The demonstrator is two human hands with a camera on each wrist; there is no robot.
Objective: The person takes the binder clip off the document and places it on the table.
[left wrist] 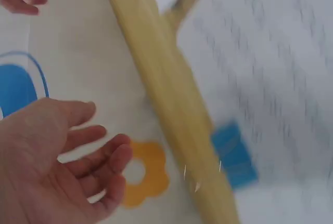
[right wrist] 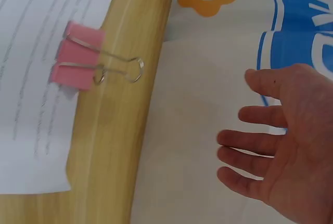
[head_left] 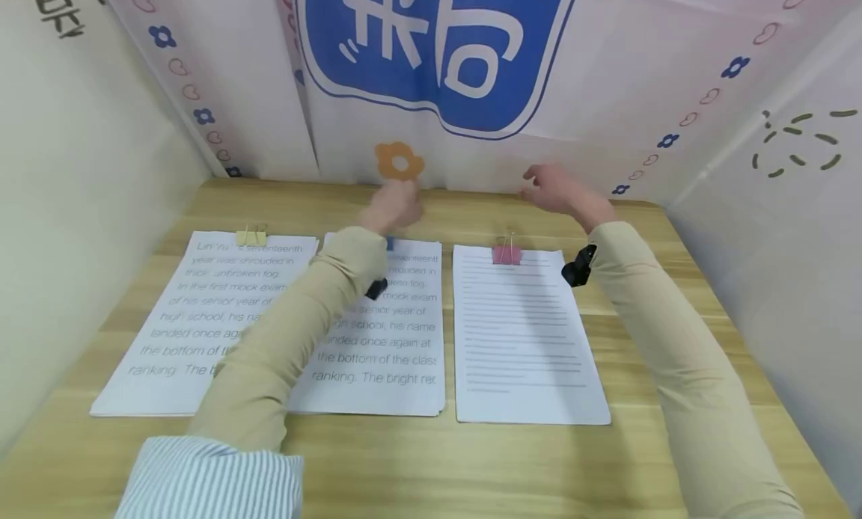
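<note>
A yellow clip point(head_left: 251, 237) sat on the left printed stack point(head_left: 168, 339) on the wooden counter point(head_left: 431, 467). Behind hung a white backdrop point(head_left: 606, 115) with a blue sign point(head_left: 438, 48) and an orange flower point(head_left: 399, 161).

Bare table point(head_left: 471, 212) strip behind 3 clipped stacks; backdrop point(head_left: 606, 130) blocks beyond.

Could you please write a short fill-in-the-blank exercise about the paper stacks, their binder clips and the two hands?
1. The right-hand stack of lined white paper is held by a ____ binder clip.
2. The yellow binder clip sits on the ____ of the three stacks.
3. The left hand and the right hand each hold ____.
4. The middle stack of printed white paper carries a ____ binder clip.

Missing words: pink; leftmost; nothing; blue
</note>
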